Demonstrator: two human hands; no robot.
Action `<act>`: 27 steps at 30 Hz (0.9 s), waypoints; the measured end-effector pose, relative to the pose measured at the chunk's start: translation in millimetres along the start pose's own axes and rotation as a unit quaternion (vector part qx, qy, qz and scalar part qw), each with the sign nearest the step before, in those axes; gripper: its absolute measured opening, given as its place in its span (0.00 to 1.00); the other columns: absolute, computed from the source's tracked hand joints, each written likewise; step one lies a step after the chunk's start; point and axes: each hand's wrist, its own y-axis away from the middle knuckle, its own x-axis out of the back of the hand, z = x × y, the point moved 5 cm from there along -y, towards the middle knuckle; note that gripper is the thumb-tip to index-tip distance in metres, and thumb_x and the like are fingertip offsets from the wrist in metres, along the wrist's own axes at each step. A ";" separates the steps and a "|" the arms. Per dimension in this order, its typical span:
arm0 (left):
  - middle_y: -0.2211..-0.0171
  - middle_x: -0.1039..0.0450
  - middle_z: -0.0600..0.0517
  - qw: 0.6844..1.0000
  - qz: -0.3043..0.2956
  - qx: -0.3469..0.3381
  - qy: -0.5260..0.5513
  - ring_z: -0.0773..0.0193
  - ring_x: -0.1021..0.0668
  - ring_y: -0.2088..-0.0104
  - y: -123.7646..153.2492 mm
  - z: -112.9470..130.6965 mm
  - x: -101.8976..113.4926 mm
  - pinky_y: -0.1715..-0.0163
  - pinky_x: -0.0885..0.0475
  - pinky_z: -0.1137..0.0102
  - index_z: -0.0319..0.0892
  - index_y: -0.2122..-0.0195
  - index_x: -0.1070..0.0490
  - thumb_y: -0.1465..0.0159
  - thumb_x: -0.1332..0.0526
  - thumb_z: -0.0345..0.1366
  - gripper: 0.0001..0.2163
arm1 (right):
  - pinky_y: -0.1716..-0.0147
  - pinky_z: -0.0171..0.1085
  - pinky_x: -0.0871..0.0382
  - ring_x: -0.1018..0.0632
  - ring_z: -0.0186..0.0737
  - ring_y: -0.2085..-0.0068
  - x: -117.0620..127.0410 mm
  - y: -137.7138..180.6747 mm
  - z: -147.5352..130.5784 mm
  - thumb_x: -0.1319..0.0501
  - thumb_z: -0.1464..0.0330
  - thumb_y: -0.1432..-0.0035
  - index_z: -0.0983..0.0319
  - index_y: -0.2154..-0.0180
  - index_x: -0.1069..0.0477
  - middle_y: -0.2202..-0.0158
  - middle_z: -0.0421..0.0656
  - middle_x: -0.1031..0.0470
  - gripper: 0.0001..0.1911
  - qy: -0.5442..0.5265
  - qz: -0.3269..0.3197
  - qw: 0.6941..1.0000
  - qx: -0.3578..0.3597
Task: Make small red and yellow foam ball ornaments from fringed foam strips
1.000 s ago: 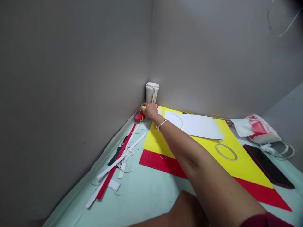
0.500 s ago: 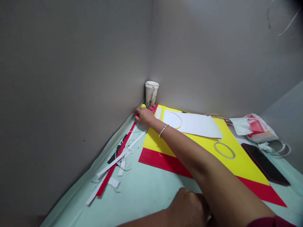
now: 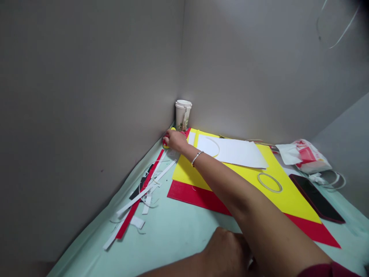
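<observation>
At the far left corner of the green cloth point(image 3: 173, 238), just near of the white cup point(image 3: 182, 115), the right hand point(image 3: 176, 139) bends its fingers over a small red-and-yellow object point(image 3: 165, 143), while the left hand point(image 3: 226, 250) is curled at the near edge; the view is too poor to tell whether either is actually gripping anything. The object looks light and rounded, probably firm and apt to roll, so a gentle pinch around its middle should suit, clear of the loose paper strips point(image 3: 141, 196) on its near side.
</observation>
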 end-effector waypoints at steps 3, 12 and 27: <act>0.78 0.25 0.57 1.000 -0.005 0.004 -0.002 0.73 0.37 0.84 -0.1 -2.0 -2.1 0.83 0.52 0.73 0.42 0.74 0.34 0.43 0.42 0.36 0.05 | 0.55 0.46 0.28 0.24 0.44 0.54 0.8 2.7 -2.9 0.43 0.60 0.34 0.62 0.47 0.33 0.52 0.47 0.27 0.18 -0.005 0.002 1.000 0.010; 0.75 0.23 0.57 1.000 -0.022 -0.004 -0.017 0.72 0.32 0.82 -0.5 -0.7 -2.4 0.82 0.47 0.74 0.42 0.71 0.29 0.42 0.42 0.34 0.04 | 0.55 0.46 0.28 0.24 0.45 0.53 2.8 1.8 -2.0 0.43 0.58 0.34 0.62 0.49 0.32 0.52 0.47 0.26 0.18 -0.006 -0.006 1.000 0.022; 0.76 0.25 0.55 1.000 -0.016 -0.013 -0.003 0.66 0.27 0.77 0.2 -4.2 -8.3 0.77 0.40 0.72 0.43 0.67 0.29 0.39 0.42 0.33 0.03 | 0.57 0.46 0.26 0.23 0.43 0.56 -6.6 -6.7 7.0 0.42 0.60 0.34 0.64 0.50 0.31 0.53 0.47 0.27 0.16 0.004 -0.051 0.997 -0.065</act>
